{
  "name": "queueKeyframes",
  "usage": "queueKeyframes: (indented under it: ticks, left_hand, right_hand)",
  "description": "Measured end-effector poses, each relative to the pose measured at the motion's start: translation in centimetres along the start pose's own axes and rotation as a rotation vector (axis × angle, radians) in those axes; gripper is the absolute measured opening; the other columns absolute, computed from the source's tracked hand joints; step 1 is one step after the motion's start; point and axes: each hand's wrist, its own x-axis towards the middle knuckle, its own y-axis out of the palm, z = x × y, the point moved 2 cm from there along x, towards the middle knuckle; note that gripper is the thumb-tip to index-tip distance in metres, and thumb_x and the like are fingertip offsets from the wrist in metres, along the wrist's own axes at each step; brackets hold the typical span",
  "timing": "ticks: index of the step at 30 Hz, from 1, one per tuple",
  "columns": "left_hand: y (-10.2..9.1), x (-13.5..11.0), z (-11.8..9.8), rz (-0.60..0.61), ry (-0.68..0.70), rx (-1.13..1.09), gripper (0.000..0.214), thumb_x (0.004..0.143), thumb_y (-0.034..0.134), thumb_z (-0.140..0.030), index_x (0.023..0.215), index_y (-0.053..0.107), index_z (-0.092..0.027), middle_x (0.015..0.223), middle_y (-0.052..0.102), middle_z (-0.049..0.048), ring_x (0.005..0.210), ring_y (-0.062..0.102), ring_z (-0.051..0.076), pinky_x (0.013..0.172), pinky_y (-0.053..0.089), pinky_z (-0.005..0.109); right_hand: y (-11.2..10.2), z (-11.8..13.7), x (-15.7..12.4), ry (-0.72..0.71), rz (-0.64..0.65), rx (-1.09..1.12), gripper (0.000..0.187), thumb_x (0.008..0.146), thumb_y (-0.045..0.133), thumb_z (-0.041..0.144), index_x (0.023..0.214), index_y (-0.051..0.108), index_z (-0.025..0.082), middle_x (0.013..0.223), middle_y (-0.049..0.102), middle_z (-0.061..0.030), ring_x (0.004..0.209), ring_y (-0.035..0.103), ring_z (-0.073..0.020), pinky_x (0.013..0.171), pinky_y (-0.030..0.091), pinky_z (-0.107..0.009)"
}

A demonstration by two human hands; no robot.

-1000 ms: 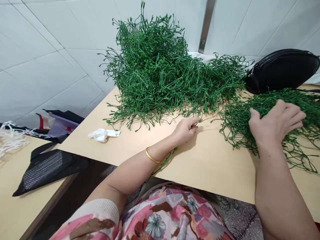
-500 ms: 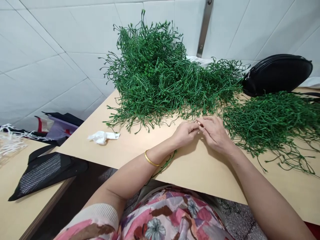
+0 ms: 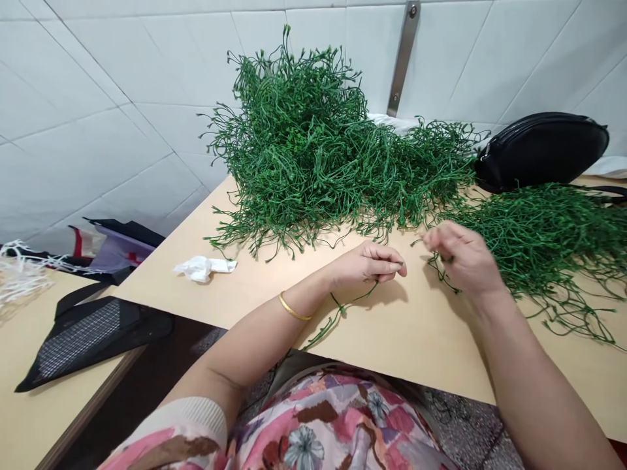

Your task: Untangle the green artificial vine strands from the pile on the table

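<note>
At table centre the left hand (image 3: 366,264) is pinched shut on a thin green stem (image 3: 343,309); fingertips point to 3 o'clock, stem trails back under the wrist toward 7 o'clock and hangs over the table (image 3: 406,333) edge. Gold bangle (image 3: 294,308) on that wrist. Right hand (image 3: 463,258) just at 3 o'clock of the left, apart from it, fingers curled and closed on another green sprig (image 3: 443,277) whose strands hang below the palm; exactly how it is gripped is blurred. At 3 o'clock of the right hand, touching its strands, a flat heap of green stems (image 3: 548,235) spreads to the table's right edge. At 12 o'clock of both hands, a big tall pile of the same green stems (image 3: 313,150) against the tiled wall. Black bag (image 3: 543,147) at 1 o'clock, behind the flat heap, against the wall. Crumpled white tissue (image 3: 203,267) at 9 o'clock of the left hand, well apart. Further at 8 o'clock, on a lower table, a black mesh pouch (image 3: 83,336). Floral-print clothing (image 3: 333,424) at 6 o'clock.
</note>
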Motion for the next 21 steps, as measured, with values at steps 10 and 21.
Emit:
queueKeyframes:
  ticks: [10, 21]
  left_hand:
    - [-2.6, 1.6, 1.2, -0.396, 0.051, -0.471, 0.009, 0.081, 0.056, -0.020, 0.081, 0.058, -0.011, 0.063, 0.058, -0.0010, 0.043, 0.042, 0.001, 0.043, 0.032, 0.015]
    - [-3.0, 1.1, 0.6, -0.569, 0.102, -0.213, 0.015, 0.087, 0.047, -0.022, 0.089, 0.059, -0.014, 0.072, 0.061, -0.0015, 0.050, 0.049, 0.002, 0.055, 0.046, 0.018]
  right_hand:
    - [-4.6, -0.1, -0.7, 0.004, -0.585, -0.909, 0.043, 0.078, 0.058, 0.025, 0.118, 0.057, 0.010, 0.123, 0.050, -0.0256, 0.118, 0.042, -0.0393, 0.087, 0.034, -0.055]
    - [3.2, -1.6, -1.0, -0.300, 0.083, -0.822, 0.033, 0.091, 0.035, 0.032, 0.078, 0.061, 0.017, 0.076, 0.062, -0.0102, 0.077, 0.049, -0.0203, 0.071, 0.033, -0.034]
